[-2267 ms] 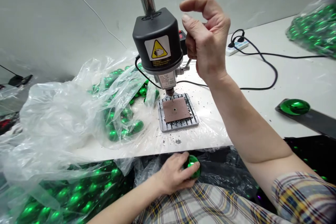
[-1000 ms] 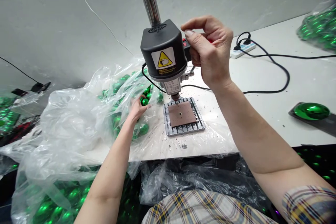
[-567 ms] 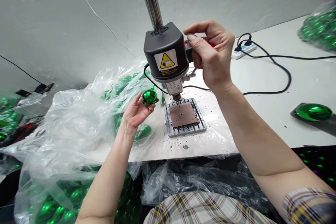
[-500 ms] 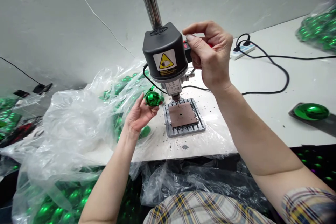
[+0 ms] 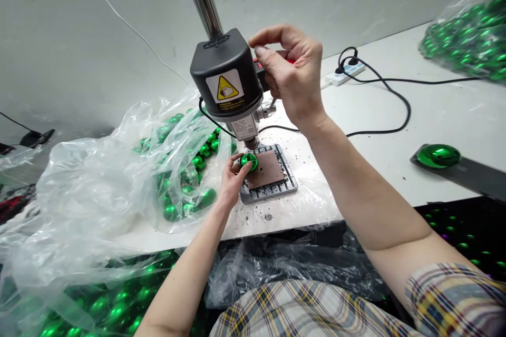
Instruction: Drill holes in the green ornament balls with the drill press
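Observation:
My left hand (image 5: 233,179) pinches a small shiny green ball (image 5: 249,161) and holds it on the brown pad (image 5: 270,168) of the drill press base, right under the drill bit (image 5: 251,143). My right hand (image 5: 290,76) is raised beside the black drill head (image 5: 226,76), fingers curled around a lever or knob behind the head that I cannot make out clearly.
A clear plastic bag (image 5: 118,168) with several green balls lies left of the press. Another bag of green balls (image 5: 466,37) sits far right. A green half-shell on a dark strip (image 5: 438,156) lies at right. A black cord (image 5: 379,116) and power strip (image 5: 348,71) cross the white table.
My left hand dropped a ball near my lap, reached into the bag, lifted out another green ball and brought it onto the pad under the bit. My right hand lowered to beside the drill head.

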Demonstrator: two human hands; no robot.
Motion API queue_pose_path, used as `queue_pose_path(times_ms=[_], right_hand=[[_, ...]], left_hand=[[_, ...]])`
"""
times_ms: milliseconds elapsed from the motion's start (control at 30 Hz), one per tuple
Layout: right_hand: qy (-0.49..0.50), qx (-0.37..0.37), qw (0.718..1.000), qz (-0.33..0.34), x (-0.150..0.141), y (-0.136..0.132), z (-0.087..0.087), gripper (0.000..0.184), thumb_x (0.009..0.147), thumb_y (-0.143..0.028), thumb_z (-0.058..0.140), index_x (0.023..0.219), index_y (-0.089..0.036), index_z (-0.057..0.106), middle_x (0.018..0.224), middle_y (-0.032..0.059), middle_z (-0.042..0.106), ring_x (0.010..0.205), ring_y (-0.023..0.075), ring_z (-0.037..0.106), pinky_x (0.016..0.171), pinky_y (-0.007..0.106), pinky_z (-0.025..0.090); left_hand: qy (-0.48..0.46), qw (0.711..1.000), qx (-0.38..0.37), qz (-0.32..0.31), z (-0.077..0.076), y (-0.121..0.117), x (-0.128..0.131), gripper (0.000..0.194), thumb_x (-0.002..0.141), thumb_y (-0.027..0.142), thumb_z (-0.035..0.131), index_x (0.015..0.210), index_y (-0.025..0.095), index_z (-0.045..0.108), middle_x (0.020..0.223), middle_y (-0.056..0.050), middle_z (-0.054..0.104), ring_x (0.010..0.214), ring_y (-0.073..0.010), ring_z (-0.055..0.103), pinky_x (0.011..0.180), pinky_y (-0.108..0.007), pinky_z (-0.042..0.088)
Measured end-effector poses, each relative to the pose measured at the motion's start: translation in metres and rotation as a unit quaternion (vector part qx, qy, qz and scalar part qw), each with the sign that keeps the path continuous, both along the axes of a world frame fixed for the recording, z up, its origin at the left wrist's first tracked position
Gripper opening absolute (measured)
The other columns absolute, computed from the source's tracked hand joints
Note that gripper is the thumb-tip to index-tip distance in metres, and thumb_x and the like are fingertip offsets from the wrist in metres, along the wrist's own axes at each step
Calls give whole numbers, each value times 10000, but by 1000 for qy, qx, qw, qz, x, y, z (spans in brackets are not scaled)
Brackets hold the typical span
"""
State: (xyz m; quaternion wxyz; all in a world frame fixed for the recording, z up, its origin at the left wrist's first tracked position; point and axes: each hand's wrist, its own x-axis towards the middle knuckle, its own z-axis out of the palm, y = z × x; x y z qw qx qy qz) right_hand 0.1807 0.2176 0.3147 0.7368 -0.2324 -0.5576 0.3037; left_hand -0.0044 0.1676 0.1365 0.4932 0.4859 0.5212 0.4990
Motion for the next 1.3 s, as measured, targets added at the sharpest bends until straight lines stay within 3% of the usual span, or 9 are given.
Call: queue_pose_path(times_ms=[167,333,467,600,733,933,1033,1233,1300], right_hand=[[-13,-2,1000,-9,0,-1,0,39,875,-319,629,850,-294,645,549,-42,405,498,142,415,513,292,407],[-46,-35,998,-28,0,-3,-1,85,904,-374,615,909,-289,618,554,-39,460,556,151,435,542,281,429],[-39,-26,999,-20,0,-2,-2,195,900,-482,637,914,-289,620,575,-29,482,598,163,479,587,304,446],[-25,-13,1000,-13,1,-2,-2,167,869,-449,663,899,-286,644,577,-23,488,580,154,473,536,301,403],[-10,19,1000,9,2,-8,-5,88,870,-368,693,877,-284,667,628,-32,534,506,108,394,491,289,338],[-24,26,997,-67,-1,-19,-20,222,914,-518,649,968,-302,633,964,15,672,556,108,516,466,287,363],[-21,27,995,-89,-2,-27,-30,250,908,-559,634,989,-323,638,1000,25,679,555,123,550,427,287,343],[7,87,989,-121,-4,-42,-46,37,919,-385,666,910,-372,699,894,-14,691,411,85,355,370,312,234],[8,135,984,-120,-3,-41,-52,78,929,-330,656,948,-381,713,852,-31,687,386,78,322,355,314,206]], left_hand=[[16,999,27,-20,-6,6,8,637,679,466,854,1186,182,595,927,-40,735,837,-168,673,773,-289,508],[127,988,82,-30,-12,6,12,538,692,412,846,1136,188,639,837,-12,671,688,-129,572,621,-250,443],[190,975,108,-25,-13,2,14,497,667,361,857,1103,205,676,801,0,634,703,-144,572,660,-267,464],[172,977,126,-24,-16,4,16,489,673,344,853,1100,197,665,993,-53,684,899,-195,630,797,-303,496],[153,979,123,-47,-20,7,15,497,688,359,857,1105,189,647,1025,-65,696,916,-201,634,794,-304,492],[128,981,127,-65,-20,8,13,508,692,376,872,1109,196,646,1018,-58,693,937,-205,640,817,-312,492],[127,982,123,-65,-19,6,14,514,698,373,871,1118,190,638,1033,-64,695,945,-206,642,814,-312,495],[137,981,119,-63,-19,6,14,535,700,370,874,1134,176,627,1032,-72,709,915,-199,649,787,-305,499],[140,981,120,-64,-20,6,14,541,700,376,873,1136,178,621,1034,-70,712,928,-201,655,790,-306,503]])
